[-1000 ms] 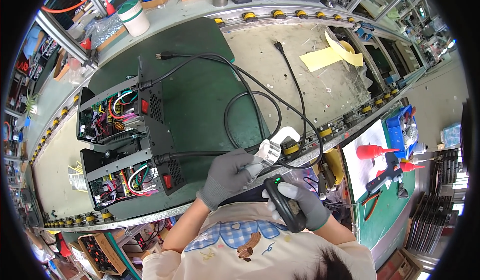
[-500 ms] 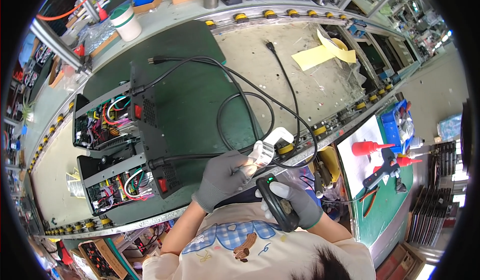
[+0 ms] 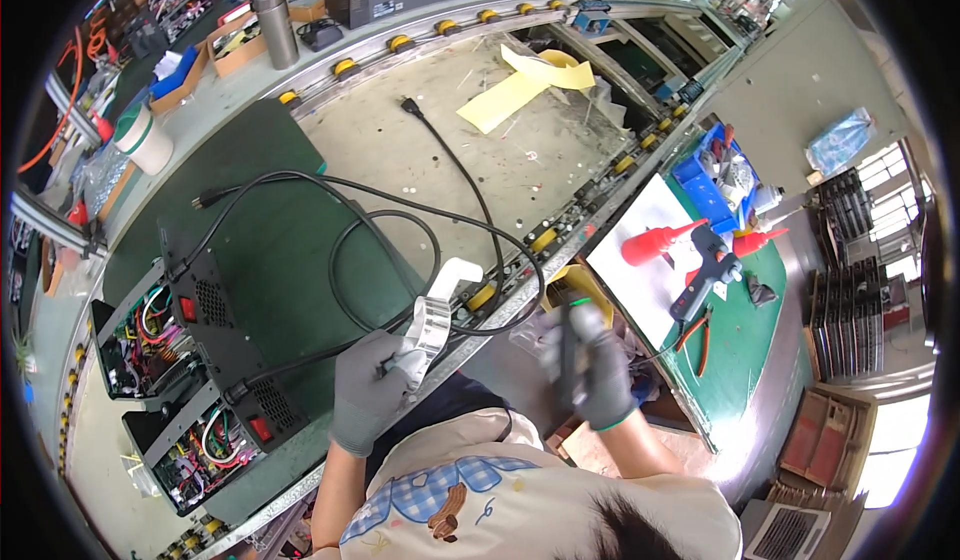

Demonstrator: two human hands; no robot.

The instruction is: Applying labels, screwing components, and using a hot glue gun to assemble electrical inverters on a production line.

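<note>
My left hand [image 3: 362,385], in a grey glove, pinches a curling strip of shiny silver labels [image 3: 432,326] with a white tail. It is above the front edge of the work line. My gloved right hand [image 3: 607,385] grips a black handheld device [image 3: 567,355] with a small green light, smeared by motion. To the left sit two black metal housings, one behind [image 3: 198,295] and one in front [image 3: 268,403], their wiring exposed and red switches showing. Black power cords [image 3: 436,222] run from them and loop across the green mat [image 3: 270,260].
On the right, a green side table [image 3: 738,340] carries a glue gun [image 3: 703,278], red bottles [image 3: 655,244], orange-handled pliers [image 3: 692,342] and a blue bin [image 3: 716,182]. Yellow paper strips [image 3: 512,94] lie on the line's far part. Yellow rollers [image 3: 447,28] line its edges.
The view has turned to the right, so the bench shifts left in it. My right hand has swung away from my left, taking the black device along. The label strip stays in my left hand.
</note>
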